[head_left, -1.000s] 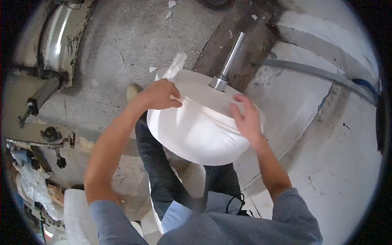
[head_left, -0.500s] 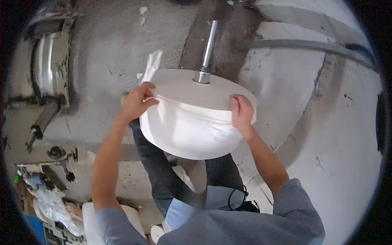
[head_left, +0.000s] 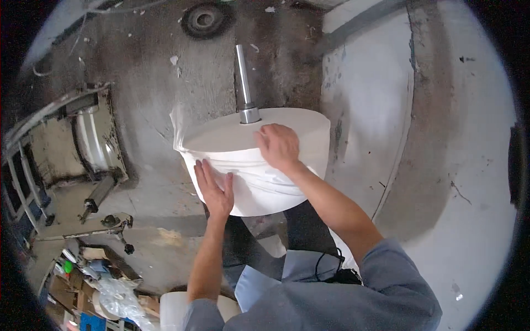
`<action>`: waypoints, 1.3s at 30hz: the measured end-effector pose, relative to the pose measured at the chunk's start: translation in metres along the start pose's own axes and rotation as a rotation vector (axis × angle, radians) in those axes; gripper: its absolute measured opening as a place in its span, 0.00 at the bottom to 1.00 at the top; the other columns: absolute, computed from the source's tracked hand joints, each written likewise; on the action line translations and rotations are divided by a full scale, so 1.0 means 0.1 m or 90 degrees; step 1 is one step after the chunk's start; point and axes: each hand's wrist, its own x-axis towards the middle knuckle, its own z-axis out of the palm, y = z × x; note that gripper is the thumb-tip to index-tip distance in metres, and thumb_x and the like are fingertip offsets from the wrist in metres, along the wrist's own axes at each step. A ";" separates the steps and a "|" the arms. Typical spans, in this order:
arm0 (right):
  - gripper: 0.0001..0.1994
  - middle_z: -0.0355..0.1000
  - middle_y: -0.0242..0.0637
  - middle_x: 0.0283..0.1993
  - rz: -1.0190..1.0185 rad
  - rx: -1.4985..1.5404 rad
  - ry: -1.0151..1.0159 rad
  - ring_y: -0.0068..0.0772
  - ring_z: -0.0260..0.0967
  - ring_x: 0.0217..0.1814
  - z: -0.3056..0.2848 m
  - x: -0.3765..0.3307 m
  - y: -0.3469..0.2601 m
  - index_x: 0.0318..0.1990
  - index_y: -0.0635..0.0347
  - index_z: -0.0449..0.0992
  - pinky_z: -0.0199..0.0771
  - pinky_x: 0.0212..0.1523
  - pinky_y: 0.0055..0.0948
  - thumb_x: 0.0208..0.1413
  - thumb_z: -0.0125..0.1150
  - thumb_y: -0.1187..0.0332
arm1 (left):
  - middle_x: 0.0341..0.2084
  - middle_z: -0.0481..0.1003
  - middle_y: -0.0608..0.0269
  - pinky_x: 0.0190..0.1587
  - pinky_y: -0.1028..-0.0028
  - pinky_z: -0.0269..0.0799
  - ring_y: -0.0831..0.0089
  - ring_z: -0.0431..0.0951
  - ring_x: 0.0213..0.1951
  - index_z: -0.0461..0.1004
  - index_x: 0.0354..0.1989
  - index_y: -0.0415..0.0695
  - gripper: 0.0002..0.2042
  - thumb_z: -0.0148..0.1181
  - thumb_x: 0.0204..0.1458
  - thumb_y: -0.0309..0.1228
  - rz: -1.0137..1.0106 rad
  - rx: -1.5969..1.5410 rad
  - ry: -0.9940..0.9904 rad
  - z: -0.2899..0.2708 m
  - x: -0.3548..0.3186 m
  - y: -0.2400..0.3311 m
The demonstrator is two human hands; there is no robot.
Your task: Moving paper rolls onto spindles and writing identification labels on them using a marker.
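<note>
A big white roll of soft paper (head_left: 259, 160) sits right in front of the person, on a metal pole (head_left: 243, 83) that sticks out of its middle. The left hand (head_left: 212, 190) is flat and spread on the near side of the roll. The right hand (head_left: 277, 146) presses flat on its top edge. The roll looks heavy, and its loose outer sheet looks thin and easy to tear. It seems best held with wide, flat hands on both sides.
</note>
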 end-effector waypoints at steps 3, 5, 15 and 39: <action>0.11 0.74 0.39 0.31 -0.014 0.115 0.022 0.45 0.72 0.34 -0.04 -0.02 0.06 0.31 0.57 0.75 0.69 0.38 0.42 0.54 0.57 0.59 | 0.62 0.48 0.25 0.66 0.52 0.44 0.34 0.49 0.64 0.45 0.64 0.26 0.38 0.53 0.55 0.42 0.002 0.063 0.015 0.23 0.02 0.16; 0.13 0.75 0.38 0.32 -0.013 0.151 0.017 0.44 0.72 0.34 -0.10 -0.03 0.09 0.34 0.59 0.76 0.69 0.38 0.41 0.54 0.57 0.58 | 0.64 0.43 0.26 0.68 0.55 0.39 0.37 0.44 0.66 0.40 0.66 0.27 0.36 0.45 0.60 0.43 0.006 0.071 0.014 0.26 0.03 0.16; 0.12 0.70 0.42 0.48 0.211 0.329 0.197 0.35 0.69 0.52 -0.83 -1.42 0.97 0.47 0.62 0.72 0.70 0.50 0.31 0.58 0.57 0.70 | 0.62 0.44 0.22 0.67 0.54 0.42 0.33 0.44 0.65 0.41 0.64 0.24 0.38 0.46 0.60 0.46 0.025 0.030 -0.026 0.18 0.01 -0.03; 0.30 0.72 0.52 0.47 0.351 0.230 0.098 0.52 0.70 0.50 1.85 -4.22 1.20 0.51 0.61 0.70 0.69 0.50 0.43 0.48 0.62 0.45 | 0.69 0.42 0.45 0.68 0.47 0.32 0.49 0.36 0.71 0.49 0.69 0.46 0.41 0.37 0.54 0.63 0.406 0.420 -0.029 0.90 -0.82 0.88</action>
